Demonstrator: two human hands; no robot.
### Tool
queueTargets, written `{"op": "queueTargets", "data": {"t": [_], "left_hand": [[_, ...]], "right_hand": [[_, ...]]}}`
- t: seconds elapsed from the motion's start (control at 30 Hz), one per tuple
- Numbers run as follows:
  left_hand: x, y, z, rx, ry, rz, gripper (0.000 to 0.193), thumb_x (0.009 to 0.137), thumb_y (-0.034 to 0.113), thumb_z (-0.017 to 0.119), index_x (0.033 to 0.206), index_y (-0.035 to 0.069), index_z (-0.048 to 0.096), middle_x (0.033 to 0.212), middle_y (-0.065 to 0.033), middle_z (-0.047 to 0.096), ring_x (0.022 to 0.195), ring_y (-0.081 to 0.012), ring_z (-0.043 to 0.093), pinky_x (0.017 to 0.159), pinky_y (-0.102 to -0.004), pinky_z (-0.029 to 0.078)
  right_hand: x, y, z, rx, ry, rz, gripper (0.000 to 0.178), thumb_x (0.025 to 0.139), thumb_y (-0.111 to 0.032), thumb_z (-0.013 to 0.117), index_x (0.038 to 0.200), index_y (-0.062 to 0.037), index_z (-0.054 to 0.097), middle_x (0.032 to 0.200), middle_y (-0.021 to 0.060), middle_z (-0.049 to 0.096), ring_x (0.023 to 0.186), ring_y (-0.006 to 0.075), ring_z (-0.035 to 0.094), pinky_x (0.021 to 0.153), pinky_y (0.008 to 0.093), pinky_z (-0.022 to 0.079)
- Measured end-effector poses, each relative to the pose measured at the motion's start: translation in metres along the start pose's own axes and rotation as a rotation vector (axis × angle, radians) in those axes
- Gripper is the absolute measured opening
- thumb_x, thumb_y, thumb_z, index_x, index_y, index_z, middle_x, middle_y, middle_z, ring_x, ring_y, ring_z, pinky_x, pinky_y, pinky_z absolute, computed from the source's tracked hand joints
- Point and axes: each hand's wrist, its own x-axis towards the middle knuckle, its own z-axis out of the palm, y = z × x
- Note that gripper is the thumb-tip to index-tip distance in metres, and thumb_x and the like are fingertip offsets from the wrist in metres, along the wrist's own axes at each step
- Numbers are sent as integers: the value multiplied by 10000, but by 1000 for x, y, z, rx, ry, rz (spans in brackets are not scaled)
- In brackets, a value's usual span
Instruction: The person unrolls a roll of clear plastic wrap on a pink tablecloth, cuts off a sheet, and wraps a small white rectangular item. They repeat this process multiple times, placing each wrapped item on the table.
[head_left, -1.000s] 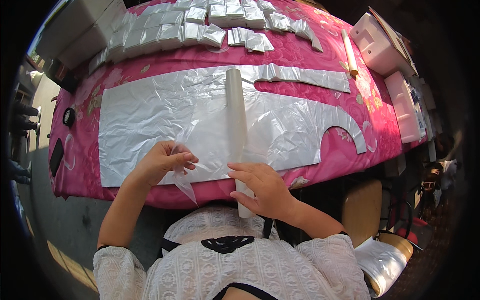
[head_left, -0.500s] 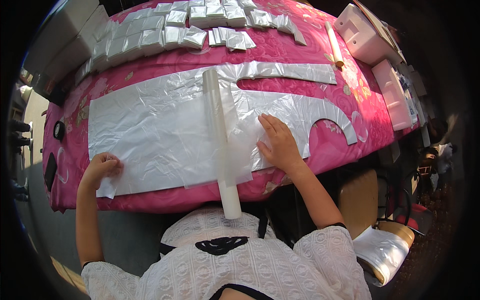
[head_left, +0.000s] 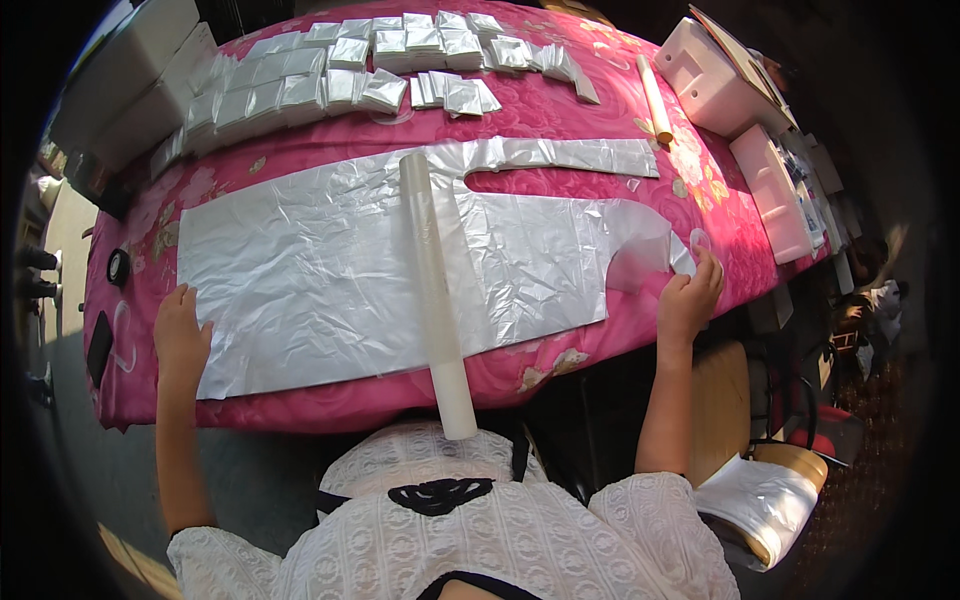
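A thin white plastic apron [head_left: 300,270] with cut-out straps lies spread on the table, creased and shiny. Across its middle rests a long pale roll [head_left: 430,270], its near end sticking out past the table edge. At the apron's lower left corner is my left hand [head_left: 182,340], thumb apart from the fingers, touching the edge. On the right, my right hand [head_left: 692,295] is closed on the end of the near curved strap, which is bunched and partly lifted. The fingertips partly hide the strap's end.
Several folded plastic packets [head_left: 260,95] stand in rows at the back. A thin tube [head_left: 655,98] and white foam boxes [head_left: 770,190] are at the right. Black tape [head_left: 118,266] and a phone-like dark slab [head_left: 100,346] lie at the left. A chair [head_left: 720,390] stands at lower right.
My right hand has moved right from the apron's middle to the near strap and closed on its end, bending it. My left hand's fingers have straightened. The loose clear film beside the roll no longer shows.
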Motion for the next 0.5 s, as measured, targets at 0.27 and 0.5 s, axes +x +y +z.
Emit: {"op": "queueTargets", "data": {"t": [0.27, 0.5], "left_hand": [[-6, 185, 23, -803, 67, 516, 474, 831, 49, 524, 1283, -22, 400, 1350, -184, 388, 1253, -332, 370, 1033, -382, 316], [-3, 216, 64, -501, 19, 525, 588, 883, 237, 464, 1360, -44, 267, 1436, -205, 241, 1339, -336, 224, 1094, -424, 183]], "right_hand": [[-87, -179, -85, 551, -1370, -32, 490, 739, -497, 648, 865, -25, 620, 700, 136, 636, 677, 284, 642, 604, 383, 488], [-95, -161, -78, 778, -1384, 189, 441, 763, -435, 609, 823, 1, 635, 727, 195, 634, 683, 352, 627, 640, 411, 494]]}}
